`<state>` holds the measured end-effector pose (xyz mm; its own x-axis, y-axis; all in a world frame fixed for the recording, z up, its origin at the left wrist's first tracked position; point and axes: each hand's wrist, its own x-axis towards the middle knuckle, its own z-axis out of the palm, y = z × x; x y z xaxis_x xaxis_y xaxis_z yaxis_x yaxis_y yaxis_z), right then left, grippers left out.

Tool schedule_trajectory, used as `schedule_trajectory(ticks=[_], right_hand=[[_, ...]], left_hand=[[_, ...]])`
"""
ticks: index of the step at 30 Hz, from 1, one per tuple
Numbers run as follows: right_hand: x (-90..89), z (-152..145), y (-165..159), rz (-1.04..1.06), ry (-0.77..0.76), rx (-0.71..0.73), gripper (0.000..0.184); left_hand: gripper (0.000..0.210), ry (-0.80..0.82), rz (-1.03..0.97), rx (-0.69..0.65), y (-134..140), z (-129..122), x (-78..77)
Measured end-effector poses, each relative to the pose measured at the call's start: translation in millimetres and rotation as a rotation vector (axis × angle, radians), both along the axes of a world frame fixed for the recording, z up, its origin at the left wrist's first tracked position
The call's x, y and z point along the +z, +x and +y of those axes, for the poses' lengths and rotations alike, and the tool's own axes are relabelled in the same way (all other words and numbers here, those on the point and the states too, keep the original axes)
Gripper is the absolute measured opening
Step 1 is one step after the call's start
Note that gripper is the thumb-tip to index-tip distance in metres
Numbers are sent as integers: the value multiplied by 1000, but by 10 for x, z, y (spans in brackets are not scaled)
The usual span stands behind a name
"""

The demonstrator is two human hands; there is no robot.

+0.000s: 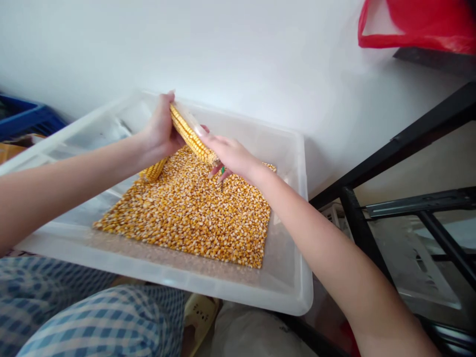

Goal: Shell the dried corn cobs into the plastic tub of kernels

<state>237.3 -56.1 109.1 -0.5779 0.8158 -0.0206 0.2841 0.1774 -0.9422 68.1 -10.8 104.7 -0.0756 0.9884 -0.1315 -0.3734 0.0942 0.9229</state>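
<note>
A yellow corn ear (189, 133), tightly rowed and pale-tipped at its lower end, slants above loose kernels (201, 208) in a translucent bin (178, 276); the left hand (161, 130) clasps its upper part, the right hand (237, 157) grips its lower part.

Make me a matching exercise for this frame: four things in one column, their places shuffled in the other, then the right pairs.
Things
1. upper corn cob
2. loose kernels
3. blue crate
4. red plastic

Places
A. at the top right corner of the picture
B. between the left hand and the right hand
C. at the left edge of the picture, outside the bin
D. spread in a layer inside the bin

Right pairs: 1-B, 2-D, 3-C, 4-A
</note>
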Motion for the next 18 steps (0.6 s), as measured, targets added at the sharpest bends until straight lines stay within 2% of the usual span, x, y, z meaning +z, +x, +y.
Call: schedule_trajectory(ticks=[3,9,18], right_hand=[[0,-27,-8,-30,48,34,59],[-30,-13,-12,-34,73,27,56],[-8,-12,0,-13,11,22,51]], left_hand=[[56,-54,23,5,-36,33,-21],[55,-13,23,3,-28,28,-22],[53,3,54,0,-30,4,1]])
